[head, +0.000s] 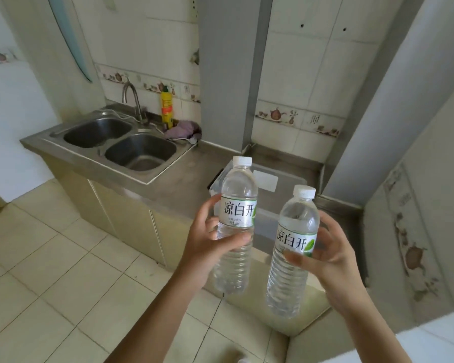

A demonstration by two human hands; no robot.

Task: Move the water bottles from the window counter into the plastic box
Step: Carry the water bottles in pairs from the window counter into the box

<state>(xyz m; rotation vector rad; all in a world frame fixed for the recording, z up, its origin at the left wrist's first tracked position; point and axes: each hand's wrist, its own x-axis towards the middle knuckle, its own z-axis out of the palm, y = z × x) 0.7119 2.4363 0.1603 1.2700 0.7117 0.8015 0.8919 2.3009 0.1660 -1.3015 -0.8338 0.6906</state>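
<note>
My left hand [210, 247] grips one clear water bottle [237, 203] with a white cap and a white label, held upright in the air. My right hand [328, 255] grips a second, matching water bottle [296, 231], also upright and a little lower and to the right. Behind both bottles, a clear plastic box [278, 195] with a white sticker sits on the steel counter; the bottles and my hands hide much of it. What lies inside the box cannot be made out.
A steel counter [184, 184] carries a double sink [121, 142] with a tap [133, 100], a yellow bottle [167, 108] and a purple cloth [182, 129]. A grey pillar [226, 74] rises behind the box. Beige floor tiles lie at the left; a tiled wall stands at the right.
</note>
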